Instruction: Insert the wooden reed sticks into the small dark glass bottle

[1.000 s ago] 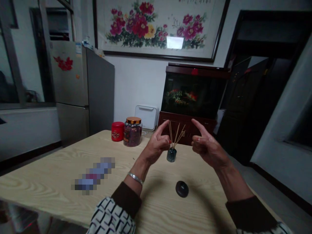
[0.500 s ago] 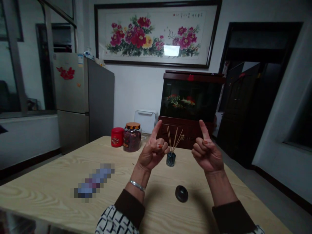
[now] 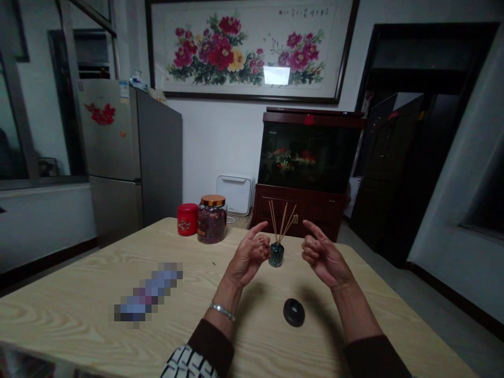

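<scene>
Dark glass diffuser bottle [image 3: 276, 255] with thin wooden reeds [image 3: 282, 223] stands on the pale wood-grain table [image 3: 79, 294], between the hands: left hand [image 3: 247, 258] empty, fingers apart, just beside it; right hand [image 3: 325, 257] empty, fingers loosely curled, near it, not touching.

Pale wood-grain table [image 3: 71, 283]: red canister [image 3: 187, 219] just beside glass jar of dried petals [image 3: 211, 223], copper lid; reed diffuser [image 3: 276, 255] upright mid-table; dark round disc [image 3: 293, 312] nearer edge; pixelated object [image 3: 148, 292], blurred, left.
</scene>
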Tool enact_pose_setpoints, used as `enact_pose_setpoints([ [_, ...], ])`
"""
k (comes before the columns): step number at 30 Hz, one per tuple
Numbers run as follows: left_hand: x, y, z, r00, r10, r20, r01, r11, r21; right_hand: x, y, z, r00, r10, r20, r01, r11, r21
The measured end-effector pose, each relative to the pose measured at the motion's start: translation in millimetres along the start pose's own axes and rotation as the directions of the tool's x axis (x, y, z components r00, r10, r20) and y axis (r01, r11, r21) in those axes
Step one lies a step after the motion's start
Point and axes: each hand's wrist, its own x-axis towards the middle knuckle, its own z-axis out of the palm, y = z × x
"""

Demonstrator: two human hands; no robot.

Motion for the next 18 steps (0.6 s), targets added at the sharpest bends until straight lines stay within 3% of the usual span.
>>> enact_pose_setpoints([
  [2, 6, -22, -21.2, 0.986, -0.049, -0.161, 0.074, 0.986, 0.152, 14, 33, -18, 0.981, 0.115, -0.155, -0.149, 0.962, -0.227],
  [4, 11, -50, -45.8, 0.951, -0.084, -0.297, 0.177, 0.937, 0.302, 31, 71, -35, 0.939, 0.179, -0.294, -0.306, 0.823, -0.478],
  [6, 14, -79, -70.4, 0.922, -0.079, -0.378, 0.240, 0.884, 0.402, 48, 107, -48, 0.924, 0.171, -0.343, -0.357, 0.712, -0.605],
  [8, 16, -104, -91.7, 0.905, -0.023, -0.425, 0.244, 0.847, 0.472, 65, 137, -57, 0.924, 0.144, -0.355, -0.356, 0.667, -0.654],
  [11, 16, -129, -112.4, 0.904, 0.056, -0.424, 0.214, 0.799, 0.562, 89, 166, -63, 0.938, 0.106, -0.329, -0.319, 0.633, -0.705],
  [14, 16, -138, -118.7, 0.924, 0.096, -0.370, 0.176, 0.752, 0.635, 103, 179, -62, 0.958, 0.088, -0.272, -0.268, 0.606, -0.749],
  [18, 14, -138, -114.6, 0.950, 0.115, -0.290, 0.141, 0.672, 0.727, 91, 180, -55, 0.971, 0.060, -0.231, -0.224, 0.563, -0.796],
])
